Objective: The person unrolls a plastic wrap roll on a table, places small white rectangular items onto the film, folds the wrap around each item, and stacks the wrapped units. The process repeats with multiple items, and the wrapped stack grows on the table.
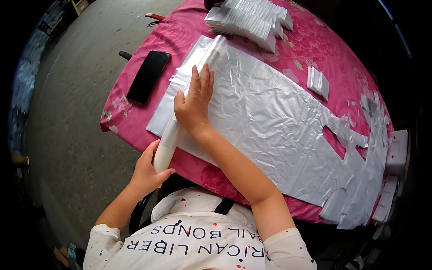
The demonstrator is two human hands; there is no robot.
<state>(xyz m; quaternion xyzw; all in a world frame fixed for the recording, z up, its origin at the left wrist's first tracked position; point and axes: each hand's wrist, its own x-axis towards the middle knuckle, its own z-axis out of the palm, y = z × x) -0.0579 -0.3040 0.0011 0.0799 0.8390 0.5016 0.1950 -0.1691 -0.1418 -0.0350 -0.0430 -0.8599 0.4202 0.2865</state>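
My left hand (pixel 147 168) is closed around the near end of a white tube (pixel 165 155), which lies slantwise across the left part of a stack of thin white plastic bags (pixel 270 121). Film from the bags appears partly wrapped over the tube's upper length. My right hand (pixel 196 105) rests on the tube's middle with fingers stretched out, palm down and not gripping. Cut-out handles of the bags spread toward the table's right edge. To the tube's left, flat edges of the film stick out; how many layers lie there I cannot tell.
A pink flowered cloth (pixel 189 22) covers the table. A black phone (pixel 149 77) lies left of the bags. Folded white bundles (pixel 252 20) stand at the far side, with a smaller bundle (pixel 318 83) to the right. A red-handled tool (pixel 155 17) pokes over the left edge.
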